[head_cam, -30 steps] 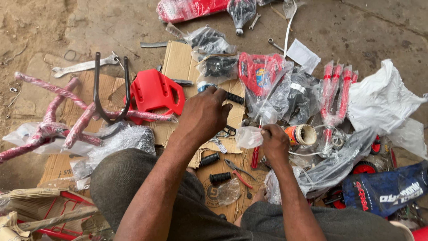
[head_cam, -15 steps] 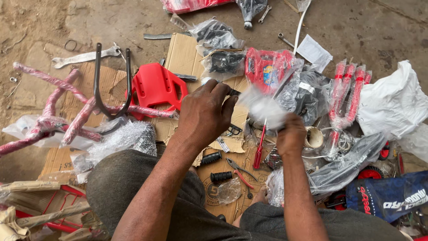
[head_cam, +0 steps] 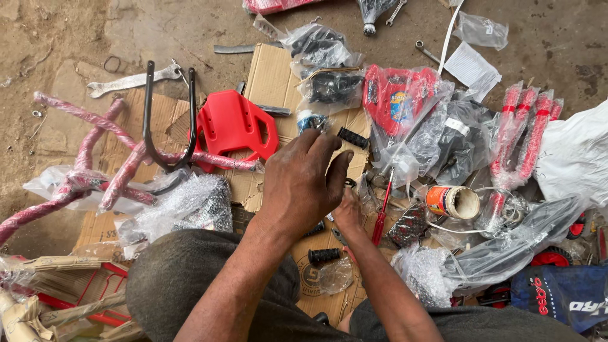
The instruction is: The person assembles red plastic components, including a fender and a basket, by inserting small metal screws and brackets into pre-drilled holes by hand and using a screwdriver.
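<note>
On bare dirt ground (head_cam: pixel 76 38) strewn with flattened cardboard (head_cam: pixel 272 76), the left hand (head_cam: pixel 301 183) spread loose-fingered over the right hand (head_cam: pixel 348 212), whose grip stayed hidden.

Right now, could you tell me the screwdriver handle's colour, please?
Red, clearest in the head view: screwdriver.

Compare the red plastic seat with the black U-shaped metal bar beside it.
The red plastic seat is a broad, flat moulded slab with cut-out slots; the black U-shaped metal bar is a thin bent rod, open at the top. The seat rests on the cardboard, while the bar lies across the pink-wrapped frame tubes. Both lie unwrapped, just beyond the left hand, and neither hand touches them.
</note>
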